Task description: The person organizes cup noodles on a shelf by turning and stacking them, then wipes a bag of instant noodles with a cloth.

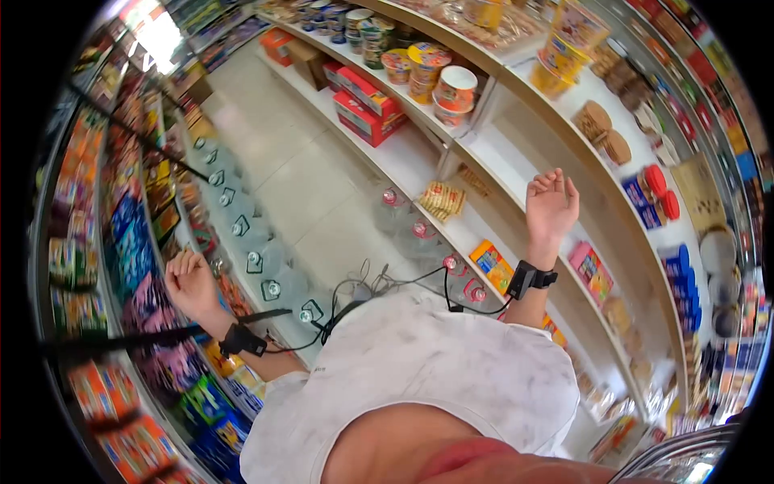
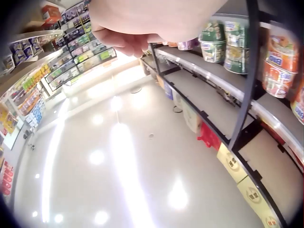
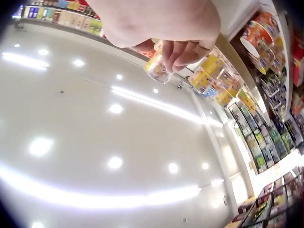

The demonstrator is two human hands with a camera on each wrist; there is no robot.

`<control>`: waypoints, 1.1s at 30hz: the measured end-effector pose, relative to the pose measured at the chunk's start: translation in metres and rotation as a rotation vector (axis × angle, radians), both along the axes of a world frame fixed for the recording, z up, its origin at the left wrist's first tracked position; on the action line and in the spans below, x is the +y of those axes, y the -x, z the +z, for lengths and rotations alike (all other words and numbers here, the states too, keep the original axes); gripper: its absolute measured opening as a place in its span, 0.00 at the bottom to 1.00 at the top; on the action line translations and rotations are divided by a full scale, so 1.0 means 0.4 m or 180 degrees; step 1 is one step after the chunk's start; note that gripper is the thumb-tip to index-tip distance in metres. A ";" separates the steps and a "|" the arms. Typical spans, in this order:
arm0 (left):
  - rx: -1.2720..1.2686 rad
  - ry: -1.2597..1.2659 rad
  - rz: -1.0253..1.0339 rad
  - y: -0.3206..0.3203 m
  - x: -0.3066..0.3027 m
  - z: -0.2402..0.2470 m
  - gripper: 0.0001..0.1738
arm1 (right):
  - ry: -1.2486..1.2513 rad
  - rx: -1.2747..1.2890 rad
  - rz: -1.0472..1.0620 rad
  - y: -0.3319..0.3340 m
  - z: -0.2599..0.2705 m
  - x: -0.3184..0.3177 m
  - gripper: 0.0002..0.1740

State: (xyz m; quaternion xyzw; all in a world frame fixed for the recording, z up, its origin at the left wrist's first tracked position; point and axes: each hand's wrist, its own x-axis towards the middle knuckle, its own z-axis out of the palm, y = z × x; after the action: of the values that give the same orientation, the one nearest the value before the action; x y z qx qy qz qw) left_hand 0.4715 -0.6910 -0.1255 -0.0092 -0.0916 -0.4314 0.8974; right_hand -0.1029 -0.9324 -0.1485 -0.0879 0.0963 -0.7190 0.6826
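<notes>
My left hand (image 1: pixel 191 284) is raised palm up with loosely bent fingers, holding nothing. It hovers beside shelves of bagged snacks, nearest to dark blue and purple bags (image 1: pixel 145 302). In the left wrist view, the same hand (image 2: pixel 152 19) fills the top, its fingers hanging bare. Palm up too, my right hand (image 1: pixel 553 206) is held before the white shelving, fingers slightly curled around nothing. A yellow snack pack (image 1: pixel 442 199) and an orange-and-yellow packet (image 1: pixel 492 266) lie on the shelf near it. The right wrist view shows that hand (image 3: pixel 166 28) overlapping a yellow cup behind it.
Large clear bottles (image 1: pixel 242 226) line the floor along the left shelves; others with pink caps (image 1: pixel 421 230) stand by the right shelving. Tiled floor (image 1: pixel 282 161) runs between. Cup noodles (image 1: pixel 455 93) and red boxes (image 1: pixel 367 113) sit on the right shelves. Black cables (image 1: pixel 379 282) cross before the shirt.
</notes>
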 end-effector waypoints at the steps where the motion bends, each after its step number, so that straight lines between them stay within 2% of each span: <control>1: -0.0179 -0.0158 -0.0037 -0.026 -0.045 0.005 0.10 | 0.0011 0.0046 -0.0155 -0.006 -0.004 0.026 0.13; 6: -0.0975 -0.0831 0.0196 -0.138 -0.208 0.041 0.11 | -0.0038 0.0347 -0.0594 -0.138 0.028 0.061 0.10; 7: -0.1343 -0.0642 0.0047 -0.178 -0.224 0.025 0.10 | -0.0067 0.0448 -0.0580 -0.185 0.042 0.059 0.09; 10: -0.1558 -0.1407 0.0488 -0.253 -0.270 0.007 0.09 | 0.0013 0.0668 -0.0448 -0.303 0.065 0.039 0.09; 11: -0.1724 -0.1278 0.0335 -0.300 -0.276 -0.025 0.09 | 0.0119 0.0784 -0.0379 -0.327 0.065 0.028 0.09; 14: -0.1939 -0.1780 0.0697 -0.314 -0.313 -0.017 0.09 | -0.0061 0.1312 -0.0476 -0.387 0.083 0.000 0.09; 15: -0.1913 -0.1746 0.0622 -0.332 -0.327 -0.024 0.09 | -0.0096 0.1428 -0.0523 -0.397 0.085 -0.013 0.09; 20: -0.2015 -0.1923 0.0598 -0.370 -0.370 -0.038 0.10 | -0.0210 0.1703 -0.0581 -0.394 0.066 -0.060 0.10; 23: -0.2226 -0.1876 0.0450 -0.378 -0.399 -0.054 0.10 | -0.0383 0.2038 -0.0905 -0.384 0.030 -0.097 0.10; 27: -0.2643 -0.2240 0.0316 -0.323 -0.468 -0.039 0.09 | -0.0506 0.2835 -0.1364 -0.369 0.033 -0.162 0.10; 30: -0.2874 -0.2124 0.0097 -0.246 -0.516 0.000 0.09 | -0.0368 0.3225 -0.1656 -0.299 0.067 -0.238 0.11; 32: -0.3031 -0.2059 -0.0066 -0.186 -0.550 0.022 0.08 | -0.0259 0.3559 -0.1930 -0.239 0.110 -0.311 0.13; 33: -0.3146 -0.2016 -0.0125 -0.155 -0.570 0.029 0.08 | -0.0033 0.3750 -0.2159 -0.179 0.108 -0.376 0.23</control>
State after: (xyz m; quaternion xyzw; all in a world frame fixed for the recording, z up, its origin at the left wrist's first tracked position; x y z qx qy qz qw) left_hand 0.5335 -0.9191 -0.1140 0.4599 -0.3656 -0.4074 0.6992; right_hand -0.0311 -1.0829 -0.1055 -0.4266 0.4778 -0.7249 0.2534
